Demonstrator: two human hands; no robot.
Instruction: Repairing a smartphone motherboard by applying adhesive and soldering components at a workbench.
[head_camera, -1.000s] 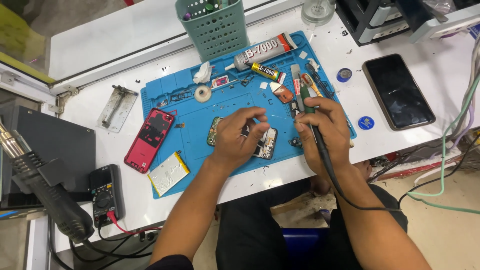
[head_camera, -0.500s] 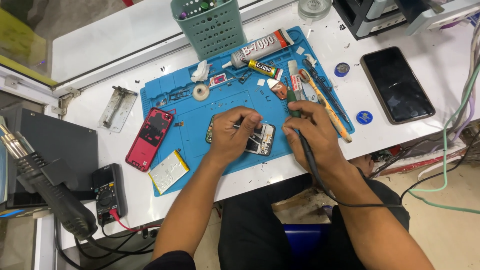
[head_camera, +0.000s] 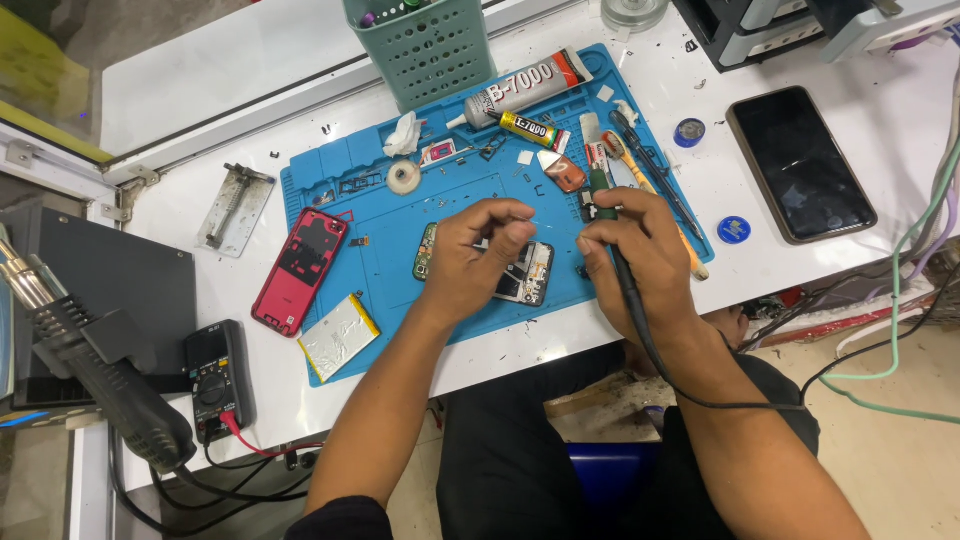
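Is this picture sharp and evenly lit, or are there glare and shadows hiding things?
Head view: bright, even light and mostly sharp; the left hand and right hand cast only soft shadows on the blue mat. The white table is nearly washed out at the top. The dark phone shows a faint sheen. Straight edges bend slightly toward the corners.

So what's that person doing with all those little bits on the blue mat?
A person is fixing an opened phone that lies on the blue mat. The left hand steadies the phone, fingers pinched above it. The right hand grips a corded soldering iron like a pen beside the phone. A red back cover, a silver battery and glue tubes lie around them.
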